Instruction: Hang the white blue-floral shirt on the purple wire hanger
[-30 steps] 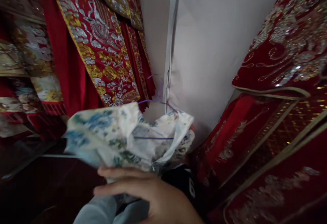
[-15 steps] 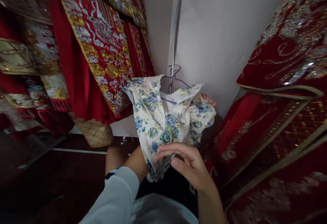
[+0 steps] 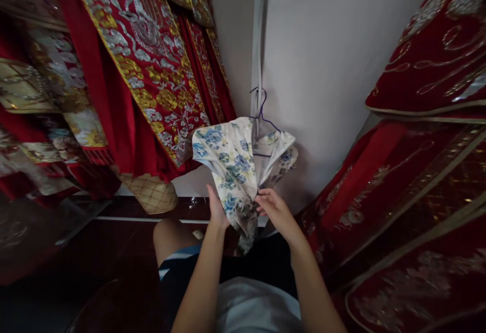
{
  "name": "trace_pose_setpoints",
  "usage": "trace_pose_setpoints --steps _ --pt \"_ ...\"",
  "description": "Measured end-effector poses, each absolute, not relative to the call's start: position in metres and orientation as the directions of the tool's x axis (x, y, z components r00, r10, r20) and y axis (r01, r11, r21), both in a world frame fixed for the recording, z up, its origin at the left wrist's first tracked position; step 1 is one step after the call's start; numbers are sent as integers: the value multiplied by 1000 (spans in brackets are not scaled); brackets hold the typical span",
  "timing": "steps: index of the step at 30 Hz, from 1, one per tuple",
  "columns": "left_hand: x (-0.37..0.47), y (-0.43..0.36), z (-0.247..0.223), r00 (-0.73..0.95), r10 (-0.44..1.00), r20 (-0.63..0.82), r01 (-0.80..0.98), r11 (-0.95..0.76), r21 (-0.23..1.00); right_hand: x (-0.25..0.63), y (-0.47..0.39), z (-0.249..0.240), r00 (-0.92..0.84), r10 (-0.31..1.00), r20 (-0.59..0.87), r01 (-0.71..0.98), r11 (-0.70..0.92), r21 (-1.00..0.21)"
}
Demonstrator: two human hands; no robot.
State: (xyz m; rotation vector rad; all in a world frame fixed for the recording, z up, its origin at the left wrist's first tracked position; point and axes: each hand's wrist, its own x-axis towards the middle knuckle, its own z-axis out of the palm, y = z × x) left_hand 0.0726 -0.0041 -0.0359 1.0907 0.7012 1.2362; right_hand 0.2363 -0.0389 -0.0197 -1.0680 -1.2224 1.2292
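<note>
You had a red garment embroidered in gold and silver (image 3: 152, 77) at upper left, a cream cross-hatched piece (image 3: 152, 194) below it, a pale wall (image 3: 315, 59) at upper centre, and ornamented red garments (image 3: 429, 59) at right.

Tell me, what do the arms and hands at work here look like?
They're a person's, not a machine's. The left grip and right grip are bare human hands, with no gloves or cables visible. Both forearms are uncovered, with no sleeve, watch or bracelet in view. The wearer has a plain pale top and dark shorts with blue and white stripes.
</note>
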Motion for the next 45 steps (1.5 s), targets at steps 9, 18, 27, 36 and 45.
trace_pose_setpoints --steps 9,18,27,36,45 --pt "83 -8 -39 -192 972 134 -330 -193 924 209 -4 -53 119 992 35 -142 52 -989" --pt "83 -1 -36 -252 965 -65 -573 -95 814 222 -12 -26 113 984 140 -190 160 -969" --pt "85 -22 -60 -432 570 699 286 -649 705 221 -37 -16 149 980 130 -291 169 -942" --pt "104 -18 -51 38 682 730 319 -701 638 218 -10 18 156 987 46 -434 110 -894" --pt "78 -9 -79 219 777 589 410 -622 667 207 72 121 241 969 59 -550 186 -814"
